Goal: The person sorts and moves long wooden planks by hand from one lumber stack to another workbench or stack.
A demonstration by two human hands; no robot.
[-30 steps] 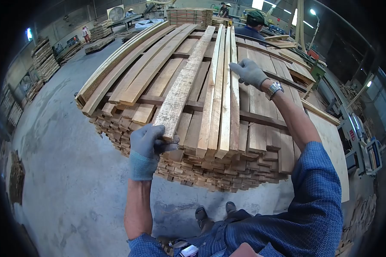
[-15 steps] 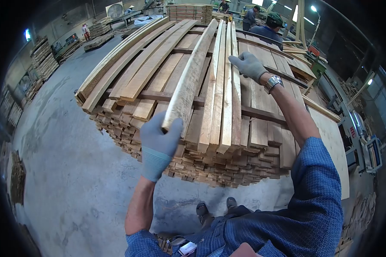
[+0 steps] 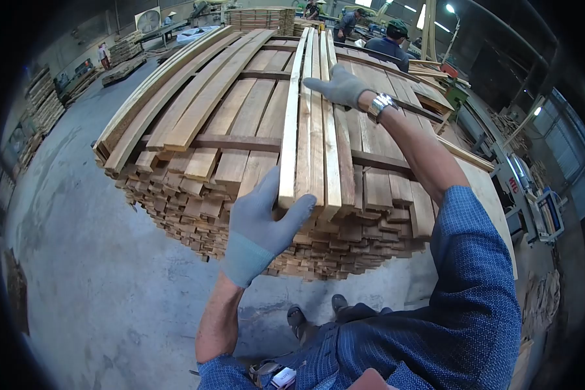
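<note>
My left hand (image 3: 263, 218), in a grey glove, is closed round the near end of a pale wooden board (image 3: 291, 143), thumb on the right and fingers on the left. This board lies tight against several other narrow boards (image 3: 316, 136) in a row. Farther along the same row, my gloved right hand (image 3: 344, 88) rests over the boards with its thumb stretched out to the left and fingers apart. Beneath is a large stack of boards (image 3: 175, 188), with dark cross strips (image 3: 240, 143) on its top layer.
More loose boards (image 3: 201, 104) lie along the stack's left side. A plywood sheet (image 3: 484, 195) and a machine (image 3: 530, 195) stand to the right. A person in a green helmet (image 3: 391, 45) is behind the stack, with others farther back. Concrete floor (image 3: 110, 260) runs along the left.
My left hand has brought the pale board's near end to the right, against the row. My right hand now reaches over the row with its thumb out. The view has shifted slightly.
</note>
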